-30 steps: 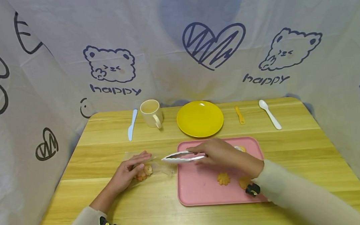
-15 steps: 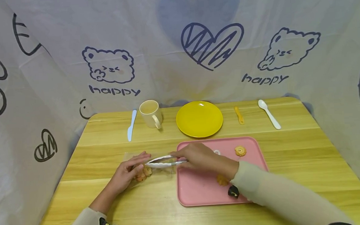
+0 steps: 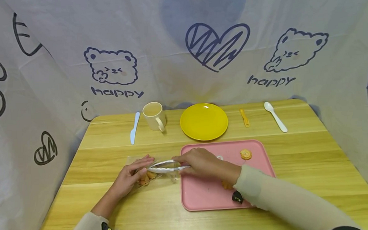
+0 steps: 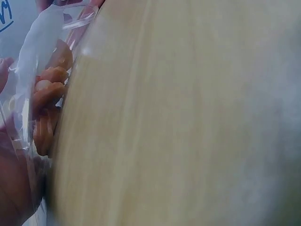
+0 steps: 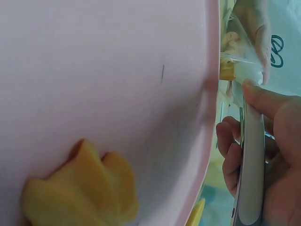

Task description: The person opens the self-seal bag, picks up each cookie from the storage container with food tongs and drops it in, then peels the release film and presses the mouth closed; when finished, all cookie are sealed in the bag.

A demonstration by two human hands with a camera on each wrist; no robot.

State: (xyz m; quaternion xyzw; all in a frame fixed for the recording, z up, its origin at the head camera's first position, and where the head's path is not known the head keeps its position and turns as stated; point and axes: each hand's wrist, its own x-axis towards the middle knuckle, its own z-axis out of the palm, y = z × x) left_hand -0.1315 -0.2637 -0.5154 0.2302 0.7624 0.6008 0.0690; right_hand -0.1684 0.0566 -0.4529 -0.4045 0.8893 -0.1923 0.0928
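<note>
On the table's left, my left hand (image 3: 129,179) holds a clear plastic bag (image 3: 171,179) with its fingers above and thumb in front. Several cookies (image 3: 144,179) lie in the bag, and the left wrist view shows them stacked against the clear film (image 4: 49,89). My right hand (image 3: 201,164) grips white-tipped tongs (image 3: 164,169), seen lengthwise in the right wrist view. The tongs' tips reach inside the bag, close to my left thumb; whether they touch a cookie I cannot tell. Below my right forearm is the pink tray (image 3: 203,198).
On the tray lie a ring-shaped cookie (image 3: 246,154) and a ridged cookie (image 5: 84,193), partly covered by my sleeve in the head view. Along the back stand a blue knife (image 3: 135,128), a cream mug (image 3: 154,117), a yellow plate (image 3: 204,121), a small orange utensil (image 3: 244,118) and a white spoon (image 3: 275,117).
My right hand has carried the tongs leftward from over the tray into the bag, then stayed nearly still. Cookies in the bag have shifted slightly. My left hand has kept its place.
</note>
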